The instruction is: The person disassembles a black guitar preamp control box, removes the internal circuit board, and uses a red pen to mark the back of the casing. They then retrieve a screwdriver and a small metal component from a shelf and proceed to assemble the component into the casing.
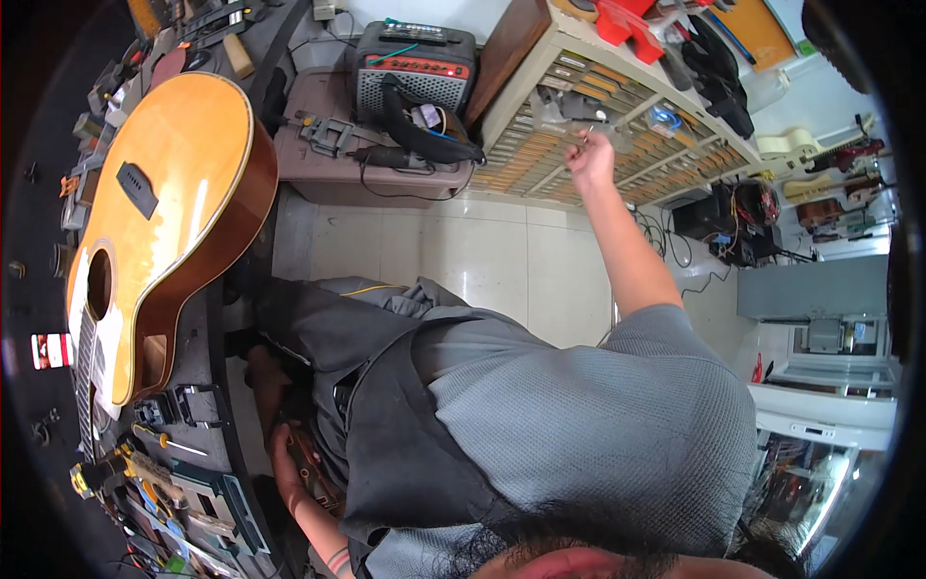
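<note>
My right hand (591, 162) reaches out toward a wide cabinet of small drawers (530, 154). Its fingers are pinched together, with a small shiny piece seeming to stick out of the tips, too small to name. Close to these fingers, clear plastic bags (569, 108) hang or lie against the drawer fronts. Low beside my apron, my left hand (282, 440) is beside a reddish-brown object (309, 461) that I cannot identify; most of its fingers are hidden. An acoustic guitar (183, 164) with a glossy honey-coloured top and a dark bridge lies on the workbench at the left.
Screwdriver (169, 440) and other hand tools crowd the bench's near part. A small amplifier (415, 72) and a metal vise (328, 133) stand on a brown plastic box (405, 181). Guitar bodies (786, 145) line the right wall. Cables run along the tiled floor (482, 253).
</note>
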### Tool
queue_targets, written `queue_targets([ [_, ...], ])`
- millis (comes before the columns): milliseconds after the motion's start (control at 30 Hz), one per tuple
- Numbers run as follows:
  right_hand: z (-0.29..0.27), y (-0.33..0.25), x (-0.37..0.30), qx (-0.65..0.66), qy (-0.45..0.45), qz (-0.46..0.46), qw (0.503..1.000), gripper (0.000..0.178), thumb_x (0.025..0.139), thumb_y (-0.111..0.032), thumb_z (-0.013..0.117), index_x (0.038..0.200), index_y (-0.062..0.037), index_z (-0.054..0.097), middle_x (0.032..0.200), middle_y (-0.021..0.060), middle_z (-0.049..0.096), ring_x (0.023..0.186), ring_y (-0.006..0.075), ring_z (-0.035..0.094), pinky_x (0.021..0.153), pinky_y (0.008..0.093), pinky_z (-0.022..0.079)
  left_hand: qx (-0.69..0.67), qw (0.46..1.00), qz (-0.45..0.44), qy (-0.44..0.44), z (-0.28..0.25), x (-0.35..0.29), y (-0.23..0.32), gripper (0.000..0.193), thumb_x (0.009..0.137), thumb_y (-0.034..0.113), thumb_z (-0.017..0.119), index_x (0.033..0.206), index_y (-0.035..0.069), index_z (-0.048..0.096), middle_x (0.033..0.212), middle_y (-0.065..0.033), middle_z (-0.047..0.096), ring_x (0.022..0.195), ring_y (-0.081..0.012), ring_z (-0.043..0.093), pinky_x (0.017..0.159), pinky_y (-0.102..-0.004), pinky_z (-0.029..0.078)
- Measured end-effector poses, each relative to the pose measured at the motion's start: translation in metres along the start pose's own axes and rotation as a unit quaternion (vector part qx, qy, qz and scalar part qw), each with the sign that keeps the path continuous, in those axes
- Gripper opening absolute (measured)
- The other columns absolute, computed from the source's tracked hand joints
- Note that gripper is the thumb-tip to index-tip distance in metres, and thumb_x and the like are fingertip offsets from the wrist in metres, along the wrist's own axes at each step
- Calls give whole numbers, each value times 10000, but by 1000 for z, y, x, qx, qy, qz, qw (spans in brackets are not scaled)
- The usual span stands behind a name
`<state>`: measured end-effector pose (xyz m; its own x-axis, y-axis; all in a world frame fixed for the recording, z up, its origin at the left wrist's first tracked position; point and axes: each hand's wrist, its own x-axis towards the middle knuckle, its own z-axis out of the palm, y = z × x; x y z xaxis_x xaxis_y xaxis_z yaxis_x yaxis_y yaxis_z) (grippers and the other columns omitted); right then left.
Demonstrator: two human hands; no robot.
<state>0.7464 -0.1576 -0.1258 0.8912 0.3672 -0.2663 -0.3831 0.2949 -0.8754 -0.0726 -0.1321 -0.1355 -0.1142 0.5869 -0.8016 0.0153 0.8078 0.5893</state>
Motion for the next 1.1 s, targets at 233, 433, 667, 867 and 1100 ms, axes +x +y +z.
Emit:
queue_targets([
  [233,-30,4,-75,-45,53,-14,997,185,1011,-233,630,1007,-53,670,930,70,614,655,182,491,619,344,438,6,1000,7,5,-2,3,-6,426,1016,535,714,1156,133,740,751,-32,633,552,-206,609,520,-348,516],
  [433,-40,6,-120,-160,52,-52,984,184,1020,-192,607,1017,-31,697,882,76,649,643,204,585,650,372,490,34,999,-15,-33,-22,21,-8,461,1048,550,659,1185,115,721,729,-50,628,542,-214,619,504,-362,513],
  [667,-41,-60,-98,-652,14,-483,584,181,974,-196,676,1029,-51,769,1010,147,727,1012,321,732,885,439,586,10,998,18,-53,-19,24,-15,495,1055,566,647,1212,102,717,739,-54,635,544,-224,634,523,-361,529],
  [867,-11,-69,-40,-683,128,-497,520,198,916,-186,715,1068,-73,774,1117,145,733,1174,399,679,1020,536,545,2,999,31,-16,-17,17,-19,499,1040,579,661,1220,118,719,776,-52,637,578,-225,634,544,-373,534],
  [1100,45,-59,-101,-797,-255,-271,476,325,916,-223,784,1196,-105,670,1310,119,679,1235,368,673,1049,561,523,27,999,33,6,-14,9,-14,472,1029,563,674,1211,130,712,805,-37,628,601,-209,612,553,-363,522],
])
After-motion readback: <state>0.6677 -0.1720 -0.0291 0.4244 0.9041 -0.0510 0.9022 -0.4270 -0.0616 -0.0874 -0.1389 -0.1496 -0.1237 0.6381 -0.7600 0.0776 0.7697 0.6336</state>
